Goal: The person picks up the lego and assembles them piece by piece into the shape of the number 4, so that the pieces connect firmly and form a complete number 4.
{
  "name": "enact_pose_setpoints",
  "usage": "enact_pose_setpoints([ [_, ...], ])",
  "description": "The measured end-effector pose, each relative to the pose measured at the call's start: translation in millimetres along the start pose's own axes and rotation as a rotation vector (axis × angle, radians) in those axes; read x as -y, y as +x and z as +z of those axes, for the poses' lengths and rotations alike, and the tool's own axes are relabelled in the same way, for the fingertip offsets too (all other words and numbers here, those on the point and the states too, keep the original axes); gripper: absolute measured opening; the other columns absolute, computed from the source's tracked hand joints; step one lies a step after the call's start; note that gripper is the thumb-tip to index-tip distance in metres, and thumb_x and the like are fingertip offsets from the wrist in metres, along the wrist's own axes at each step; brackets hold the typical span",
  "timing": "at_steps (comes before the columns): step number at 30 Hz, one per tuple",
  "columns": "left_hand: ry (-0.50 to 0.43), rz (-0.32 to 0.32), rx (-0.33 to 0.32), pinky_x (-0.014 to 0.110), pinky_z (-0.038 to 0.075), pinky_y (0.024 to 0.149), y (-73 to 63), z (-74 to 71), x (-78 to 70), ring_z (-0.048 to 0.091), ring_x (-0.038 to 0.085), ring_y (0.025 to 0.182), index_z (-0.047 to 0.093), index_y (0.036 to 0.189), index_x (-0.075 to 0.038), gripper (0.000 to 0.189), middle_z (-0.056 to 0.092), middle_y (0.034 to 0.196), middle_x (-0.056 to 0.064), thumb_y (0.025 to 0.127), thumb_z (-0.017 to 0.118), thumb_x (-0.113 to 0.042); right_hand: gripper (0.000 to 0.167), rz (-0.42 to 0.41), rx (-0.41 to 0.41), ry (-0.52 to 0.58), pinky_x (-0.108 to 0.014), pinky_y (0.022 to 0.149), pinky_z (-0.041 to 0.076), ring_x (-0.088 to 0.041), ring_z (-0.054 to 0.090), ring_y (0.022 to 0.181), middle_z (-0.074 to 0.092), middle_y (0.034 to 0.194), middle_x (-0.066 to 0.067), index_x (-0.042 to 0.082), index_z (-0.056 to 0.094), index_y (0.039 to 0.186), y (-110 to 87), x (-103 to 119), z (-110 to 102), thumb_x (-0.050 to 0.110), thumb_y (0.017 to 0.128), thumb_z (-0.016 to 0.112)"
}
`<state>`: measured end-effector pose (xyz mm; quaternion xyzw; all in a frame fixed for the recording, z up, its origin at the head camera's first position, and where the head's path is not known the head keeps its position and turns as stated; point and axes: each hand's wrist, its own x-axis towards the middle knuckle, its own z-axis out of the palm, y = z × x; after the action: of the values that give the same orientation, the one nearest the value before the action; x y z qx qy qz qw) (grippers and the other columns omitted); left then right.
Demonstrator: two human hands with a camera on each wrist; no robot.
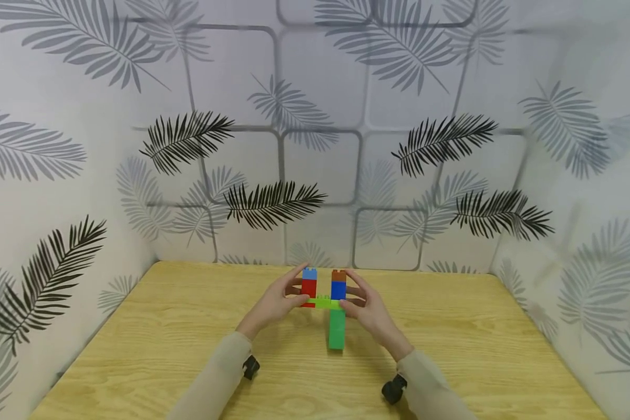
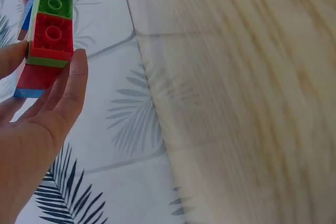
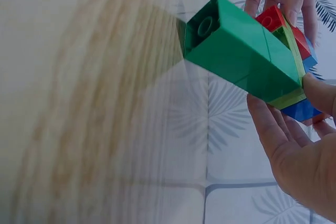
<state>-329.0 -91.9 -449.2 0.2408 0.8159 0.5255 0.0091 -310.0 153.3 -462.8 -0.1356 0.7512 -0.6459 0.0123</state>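
Observation:
Both hands hold one toy building-brick assembly, raised and tilted so its undersides show. Its crosspiece is a lime green brick (image 1: 322,303). On the left end stand a red brick (image 1: 308,288) and a light blue brick (image 1: 309,273); on the right end, a dark blue brick (image 1: 338,290) topped by a brown brick (image 1: 338,275). Green bricks (image 1: 337,329) form a column below the right end. Another red brick (image 2: 52,34) is under the left end. My left hand (image 1: 274,303) grips the left end with thumb and fingers. My right hand (image 1: 368,312) grips the right end likewise.
A wood-grain table (image 1: 178,350) lies beneath the hands. Behind and at both sides stand white walls (image 1: 320,169) with a leaf print. A small black device (image 1: 251,367) sits at the left wrist, and another black device (image 1: 394,389) at the right.

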Motion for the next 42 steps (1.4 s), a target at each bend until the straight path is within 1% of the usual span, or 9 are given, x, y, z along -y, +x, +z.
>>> enact_pose_setpoints([
  [3, -0.058, -0.053, 0.036, 0.043, 0.054, 0.093, 4.0, -1.5, 8.9, 0.058, 0.036, 0.121, 0.029, 0.155, -0.028, 0.072, 0.049, 0.144, 0.018, 0.095, 0.064, -0.009, 0.070, 0.052, 0.017, 0.016, -0.046, 0.086, 0.057, -0.039, 0.059, 0.120, 0.049, 0.143, -0.027, 0.025, 0.035, 0.153, 4.6, -3, -2, 0.001, 0.094, 0.063],
  [5, -0.084, -0.087, 0.049, 0.043, 0.054, 0.092, 5.5, -1.7, 11.7, 0.057, 0.037, 0.122, 0.029, 0.156, -0.022, 0.071, 0.050, 0.142, 0.022, 0.096, 0.063, -0.009, 0.069, 0.087, 0.024, 0.031, -0.045, 0.084, 0.057, -0.036, 0.061, 0.117, 0.050, 0.141, -0.028, 0.024, 0.036, 0.153, 7.8, -6, -2, 0.002, 0.094, 0.063],
  [10, -0.120, -0.187, 0.053, 0.043, 0.055, 0.090, 7.4, -1.0, 17.0, 0.059, 0.037, 0.120, 0.029, 0.155, -0.011, 0.068, 0.051, 0.139, 0.026, 0.096, 0.062, -0.012, 0.068, 0.162, 0.068, 0.056, -0.044, 0.083, 0.058, -0.033, 0.065, 0.111, 0.049, 0.140, -0.031, 0.017, 0.033, 0.154, 14.4, -13, -3, 0.009, 0.094, 0.065],
  [14, -0.090, -0.235, 0.064, 0.043, 0.055, 0.091, 8.4, -0.6, 23.3, 0.059, 0.035, 0.119, 0.031, 0.154, -0.008, 0.067, 0.054, 0.136, 0.026, 0.096, 0.063, -0.014, 0.068, 0.209, 0.119, 0.030, -0.044, 0.084, 0.058, -0.033, 0.064, 0.113, 0.047, 0.141, -0.031, 0.014, 0.032, 0.154, 18.5, -19, -5, 0.015, 0.095, 0.065],
  [16, -0.099, -0.265, 0.079, 0.044, 0.055, 0.091, 8.6, -0.5, 26.2, 0.059, 0.036, 0.120, 0.030, 0.154, -0.005, 0.067, 0.053, 0.136, 0.027, 0.096, 0.063, -0.012, 0.067, 0.237, 0.139, 0.015, -0.043, 0.084, 0.058, -0.033, 0.064, 0.113, 0.047, 0.142, -0.031, 0.014, 0.032, 0.154, 19.9, -21, -5, 0.016, 0.096, 0.064],
  [20, -0.149, -0.327, 0.102, 0.043, 0.057, 0.085, 9.4, 1.0, 30.2, 0.060, 0.038, 0.117, 0.028, 0.152, 0.001, 0.067, 0.048, 0.138, 0.032, 0.095, 0.062, -0.007, 0.067, 0.297, 0.162, -0.028, -0.042, 0.082, 0.058, -0.031, 0.067, 0.108, 0.046, 0.144, -0.030, 0.012, 0.031, 0.155, 22.7, -23, -3, 0.017, 0.096, 0.064],
  [23, -0.184, -0.368, 0.088, 0.042, 0.058, 0.082, 10.6, 3.5, 30.4, 0.061, 0.036, 0.116, 0.030, 0.152, 0.002, 0.065, 0.046, 0.140, 0.033, 0.095, 0.061, -0.005, 0.066, 0.324, 0.151, -0.040, -0.043, 0.082, 0.058, -0.030, 0.067, 0.109, 0.046, 0.144, -0.029, 0.011, 0.032, 0.154, 24.0, -23, -2, 0.016, 0.096, 0.064],
  [31, -0.193, -0.418, 0.049, 0.043, 0.058, 0.083, 11.4, 11.4, 22.1, 0.061, 0.037, 0.117, 0.032, 0.150, 0.005, 0.063, 0.046, 0.140, 0.032, 0.095, 0.062, -0.006, 0.060, 0.352, 0.078, -0.032, -0.045, 0.080, 0.058, -0.033, 0.065, 0.111, 0.048, 0.142, -0.030, 0.008, 0.039, 0.151, 23.3, -21, -2, 0.008, 0.095, 0.063],
  [42, -0.177, -0.421, 0.036, 0.043, 0.058, 0.082, 12.3, 14.0, 24.2, 0.062, 0.038, 0.115, 0.037, 0.146, 0.007, 0.059, 0.050, 0.137, 0.031, 0.095, 0.062, -0.004, 0.058, 0.330, 0.080, -0.044, -0.045, 0.078, 0.059, -0.036, 0.064, 0.114, 0.047, 0.142, -0.031, 0.003, 0.040, 0.149, 21.8, -22, -4, 0.007, 0.096, 0.062],
])
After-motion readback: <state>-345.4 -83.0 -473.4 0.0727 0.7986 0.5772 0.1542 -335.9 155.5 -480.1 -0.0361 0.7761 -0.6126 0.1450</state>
